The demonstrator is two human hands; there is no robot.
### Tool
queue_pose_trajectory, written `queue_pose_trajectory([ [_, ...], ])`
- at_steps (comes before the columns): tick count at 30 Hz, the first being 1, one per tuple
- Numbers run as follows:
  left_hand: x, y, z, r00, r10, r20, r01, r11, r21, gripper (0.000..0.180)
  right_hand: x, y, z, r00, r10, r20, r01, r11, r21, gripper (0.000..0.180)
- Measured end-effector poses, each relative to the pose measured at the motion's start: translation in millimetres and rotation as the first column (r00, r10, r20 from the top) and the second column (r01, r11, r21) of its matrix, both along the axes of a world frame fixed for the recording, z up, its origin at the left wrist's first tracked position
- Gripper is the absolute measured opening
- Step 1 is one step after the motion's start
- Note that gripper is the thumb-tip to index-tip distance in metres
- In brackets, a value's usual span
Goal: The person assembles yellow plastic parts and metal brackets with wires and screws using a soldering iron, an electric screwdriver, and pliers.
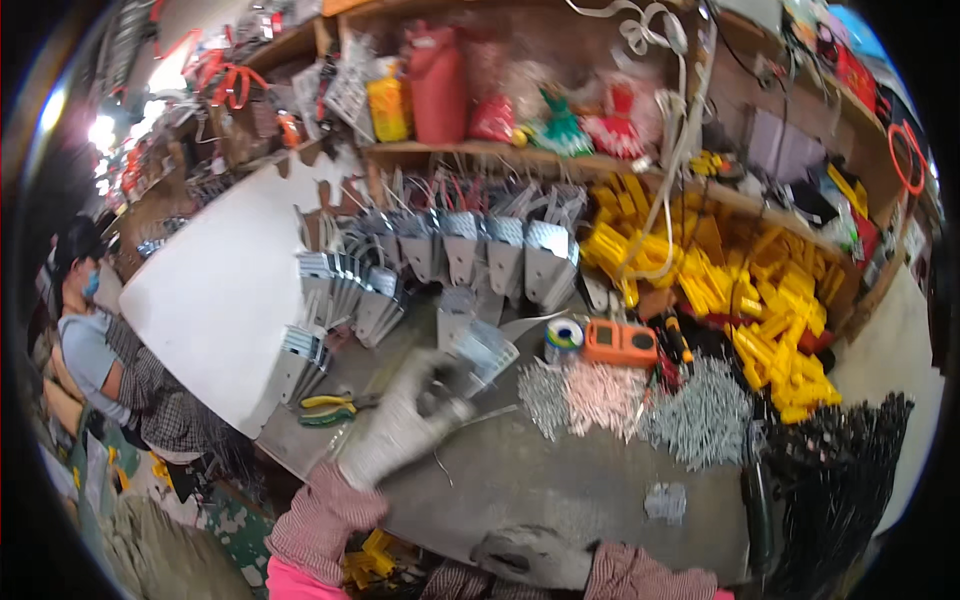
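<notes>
On the grey worktop, going left to right: yellow-handled pliers lie near the edge, just beside the gloved left hand — blurred, reaching toward a metal bracket; whether its fingers are apart or closed I cannot tell. Further right sit a tape roll, an orange meter and heaps of screws. Only the right sleeve shows — the right hand is out of view.

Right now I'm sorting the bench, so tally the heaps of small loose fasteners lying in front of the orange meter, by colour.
Silvery grey heaps: 2
Pale pinkish heap: 1
Black heap: 1
Total: 4
The gloved left hand is blurred; the right hand is out of view.
</notes>
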State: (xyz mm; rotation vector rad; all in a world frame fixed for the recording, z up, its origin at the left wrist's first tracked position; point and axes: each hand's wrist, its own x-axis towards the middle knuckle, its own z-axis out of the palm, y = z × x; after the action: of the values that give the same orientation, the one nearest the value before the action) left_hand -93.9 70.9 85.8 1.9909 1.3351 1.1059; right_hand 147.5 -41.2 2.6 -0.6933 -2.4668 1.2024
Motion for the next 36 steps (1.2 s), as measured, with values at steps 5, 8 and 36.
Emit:
queue_pose_trajectory([
  [5, 83, -56, -37, 0.633, -0.559, -0.536, 0.488, 0.825, -0.285, 0.048, 28, -23, -6, 0.981, -0.018, -0.192, -0.023, 0.978, -0.208, 0.024],
  [8, 87, -56, -41, 0.615, -0.543, -0.572, 0.543, 0.817, -0.193, 0.052, 102, 20, 50, 0.979, 0.206, 0.005, -0.181, 0.873, -0.452, 0.039],
  [36, 190, -59, -66, 0.809, -0.550, -0.207, 0.561, 0.828, -0.005, 0.020, 302, 225, 53, 0.458, -0.886, -0.078, 0.647, 0.272, 0.712, 0.015],
])
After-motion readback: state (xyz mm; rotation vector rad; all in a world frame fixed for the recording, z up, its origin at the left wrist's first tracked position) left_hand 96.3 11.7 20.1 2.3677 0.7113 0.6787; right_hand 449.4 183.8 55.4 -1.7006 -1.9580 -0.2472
